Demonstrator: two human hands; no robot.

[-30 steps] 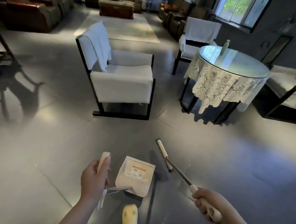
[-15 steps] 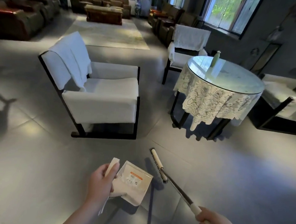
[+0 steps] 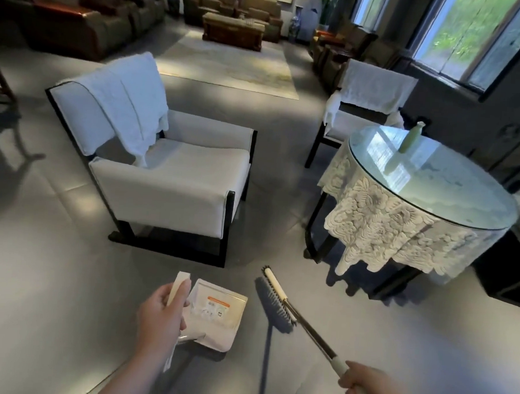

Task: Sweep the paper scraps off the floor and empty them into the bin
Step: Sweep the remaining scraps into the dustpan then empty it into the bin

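Note:
My left hand point(image 3: 162, 312) grips the cream handle of a white dustpan point(image 3: 218, 313), held above the grey floor at bottom centre. The pan bears an orange-and-white label; I cannot make out paper scraps in it. My right hand point(image 3: 368, 389) grips the cream end of a long-handled broom point(image 3: 277, 295) at bottom right. Its dark bristle head hangs just right of the dustpan, above the floor. No bin shows in the head view.
A white armchair point(image 3: 174, 185) draped with a white towel stands ahead, left of centre. A round glass-topped table point(image 3: 429, 189) with a lace cloth and a green bottle point(image 3: 411, 137) is at the right. A second white chair point(image 3: 371, 94) and dark sofas lie beyond.
The view has swung left and lifted, so armchair and table sit lower and further right in frame. Both hands keep their hold on dustpan and broom; the foot has left the view.

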